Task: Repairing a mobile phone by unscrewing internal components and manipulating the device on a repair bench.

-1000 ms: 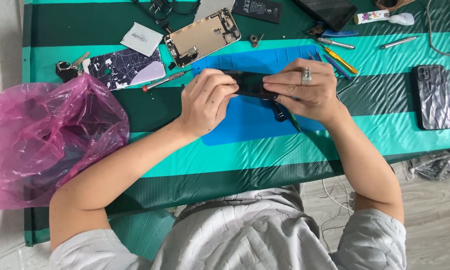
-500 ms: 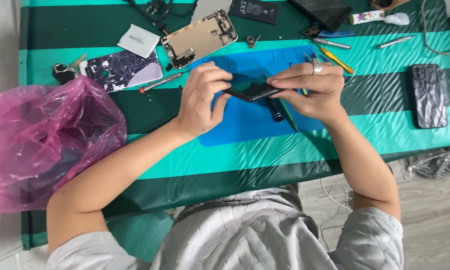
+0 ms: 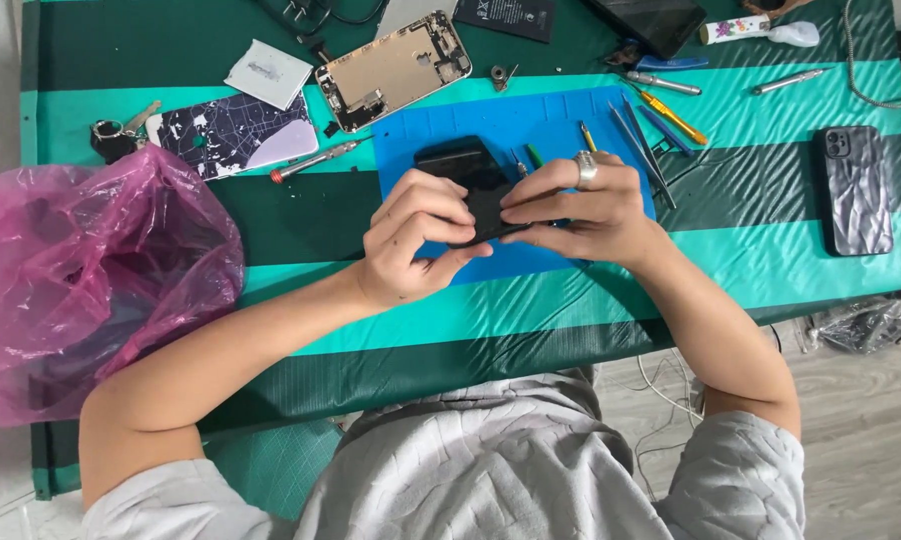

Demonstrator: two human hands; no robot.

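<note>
Over the blue mat (image 3: 571,125), the left hand (image 3: 411,240) and right hand (image 3: 581,210) both pinch the black phone (image 3: 471,175) at its near end, a grip best kept even and gentle, with the pink bag (image 3: 91,270) left, striped table (image 3: 771,270) and wood floor (image 3: 871,440) around.

The phone (image 3: 468,180) is a flat black slab with rounded corners, its dark face turned up. It sits over the blue mat (image 3: 531,125), at the mat's near half, tilted so that its far end points up and to the left across the mat. The far end shows clear of the fingers; the near end is covered by both hands, which pinch it from either side. Whether it rests on the mat or is lifted just off it cannot be told.
</note>
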